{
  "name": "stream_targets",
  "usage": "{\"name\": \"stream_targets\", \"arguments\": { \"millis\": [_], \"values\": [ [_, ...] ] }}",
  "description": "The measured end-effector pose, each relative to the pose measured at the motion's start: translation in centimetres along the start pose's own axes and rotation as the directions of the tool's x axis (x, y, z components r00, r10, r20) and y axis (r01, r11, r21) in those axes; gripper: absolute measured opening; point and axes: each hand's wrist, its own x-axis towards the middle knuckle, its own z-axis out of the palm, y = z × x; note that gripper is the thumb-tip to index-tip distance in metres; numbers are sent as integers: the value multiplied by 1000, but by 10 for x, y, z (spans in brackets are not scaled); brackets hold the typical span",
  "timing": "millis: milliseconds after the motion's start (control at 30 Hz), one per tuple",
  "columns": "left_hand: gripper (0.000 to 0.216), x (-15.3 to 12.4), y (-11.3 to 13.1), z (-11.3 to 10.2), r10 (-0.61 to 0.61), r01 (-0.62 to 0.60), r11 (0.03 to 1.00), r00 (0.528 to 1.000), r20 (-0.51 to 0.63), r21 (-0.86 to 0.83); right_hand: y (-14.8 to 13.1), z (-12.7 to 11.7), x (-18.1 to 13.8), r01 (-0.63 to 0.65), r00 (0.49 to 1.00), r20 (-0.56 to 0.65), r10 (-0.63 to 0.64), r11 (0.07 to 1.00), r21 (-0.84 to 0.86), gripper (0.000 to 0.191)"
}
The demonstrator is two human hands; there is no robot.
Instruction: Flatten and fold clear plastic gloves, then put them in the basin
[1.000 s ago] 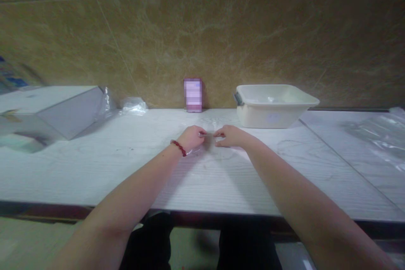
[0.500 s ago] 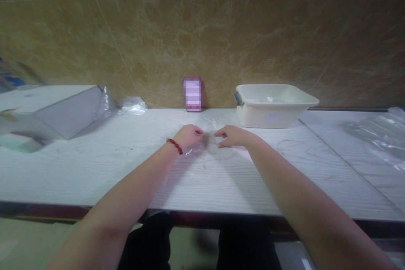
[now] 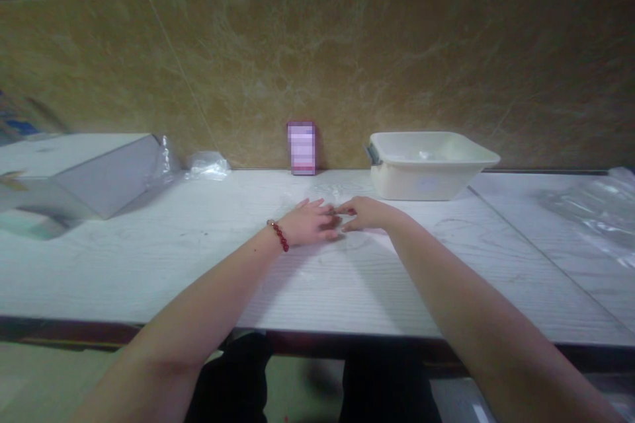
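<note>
My left hand (image 3: pixel 308 222), with a red bead bracelet on the wrist, lies flat with its fingers stretched out on a thin clear plastic bag (image 3: pixel 331 193) on the white table (image 3: pixel 149 258). My right hand (image 3: pixel 364 213) rests just to its right, fingertips pinched on the bag's edge and touching the left fingertips. The bag is nearly see-through and mostly hidden under both hands.
A cream plastic basin (image 3: pixel 479 158) stands at the back right. A small pink box (image 3: pixel 301 147) leans on the marble wall. A large pale box (image 3: pixel 89 172) and crumpled plastic (image 3: pixel 208 165) sit at the left, and clear plastic sheets (image 3: pixel 595 211) lie at the far right.
My left hand has gone from a pinch to lying flat, sliding right over the bag until it meets the right fingertips. The right hand has stayed in place.
</note>
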Motion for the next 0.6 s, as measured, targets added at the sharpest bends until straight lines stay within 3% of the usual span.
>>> {"name": "stream_targets", "arguments": {
  "millis": [300, 600],
  "values": [
    [58, -7, -14, -3, -11, 28, 997, 969, 245, -67, -10, -6, -6, -64, 997, 25, 66, 994, -91, 55],
    [53, -17, -24, -9, -53, 93, 988, 957, 285, -127, -13, -10, -8, -95, 993, 57, 102, 989, -111, 58]
  ]
}}
